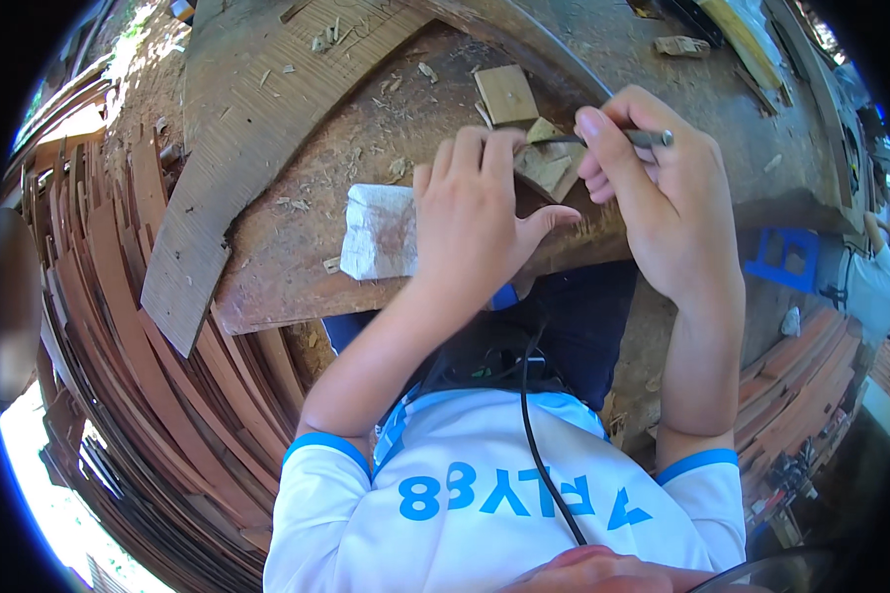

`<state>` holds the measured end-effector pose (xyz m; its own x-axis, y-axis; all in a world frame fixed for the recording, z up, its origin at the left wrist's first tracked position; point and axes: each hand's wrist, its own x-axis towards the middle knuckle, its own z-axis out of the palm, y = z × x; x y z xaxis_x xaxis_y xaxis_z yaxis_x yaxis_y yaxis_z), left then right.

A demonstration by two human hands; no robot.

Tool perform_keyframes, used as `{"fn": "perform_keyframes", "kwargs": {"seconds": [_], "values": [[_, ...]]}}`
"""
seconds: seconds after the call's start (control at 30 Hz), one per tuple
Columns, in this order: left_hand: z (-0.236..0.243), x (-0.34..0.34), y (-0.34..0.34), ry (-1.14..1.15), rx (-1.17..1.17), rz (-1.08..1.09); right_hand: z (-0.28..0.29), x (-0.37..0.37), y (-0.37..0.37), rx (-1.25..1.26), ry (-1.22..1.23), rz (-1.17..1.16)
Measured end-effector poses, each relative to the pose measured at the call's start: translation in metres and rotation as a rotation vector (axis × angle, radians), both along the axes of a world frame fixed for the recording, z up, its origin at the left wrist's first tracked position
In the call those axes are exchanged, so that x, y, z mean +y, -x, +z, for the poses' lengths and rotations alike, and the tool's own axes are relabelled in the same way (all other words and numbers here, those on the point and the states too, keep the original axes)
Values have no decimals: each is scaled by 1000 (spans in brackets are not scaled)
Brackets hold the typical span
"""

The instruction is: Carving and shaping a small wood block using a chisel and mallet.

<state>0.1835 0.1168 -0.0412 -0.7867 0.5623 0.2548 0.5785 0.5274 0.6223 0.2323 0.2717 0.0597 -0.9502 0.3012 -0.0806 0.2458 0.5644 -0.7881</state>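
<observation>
My right hand [667, 198] is closed on a slim dark metal hand tool [655, 138], whose narrow end points left over a small pale wooden block [549, 173] on the workbench [267, 287]. My left hand [470, 203] is spread with its thumb out, fingertips bent down at the tool's narrow end and the block; what the fingertips touch is partly hidden. Just behind these lies another square wooden block [506, 91]. A folded whitish cloth or pad [371, 232] sits beside my left hand, partly under it. Wood chips are scattered around.
A long shaped board [193, 277] lies along the bench's left side. Stacked timber strips [138, 366] fill the left, more [781, 376] lie lower right. Boards and offcuts [737, 44] are at the back right. A blue plastic stool [781, 257] and another person [865, 277] are at the right.
</observation>
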Motion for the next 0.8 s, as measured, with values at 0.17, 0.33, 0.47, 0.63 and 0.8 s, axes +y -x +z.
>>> {"fn": "perform_keyframes", "kwargs": {"seconds": [0.17, 0.33, 0.47, 0.63, 0.8], "values": [[43, 3, 38, -267, -187, -396, -8, 2, 6, 66, -161, 39], [20, 12, 48, -266, -110, -338, -3, 6, 6, -15, -201, 150], [10, 13, 45, -266, -46, -293, -23, 34, -11, 196, -31, 186], [16, 22, 31, -221, -47, -260, -90, 67, 4, 336, -710, 92], [14, 21, 39, -200, -70, -236, -62, 70, 9, -122, -469, 95]]}}
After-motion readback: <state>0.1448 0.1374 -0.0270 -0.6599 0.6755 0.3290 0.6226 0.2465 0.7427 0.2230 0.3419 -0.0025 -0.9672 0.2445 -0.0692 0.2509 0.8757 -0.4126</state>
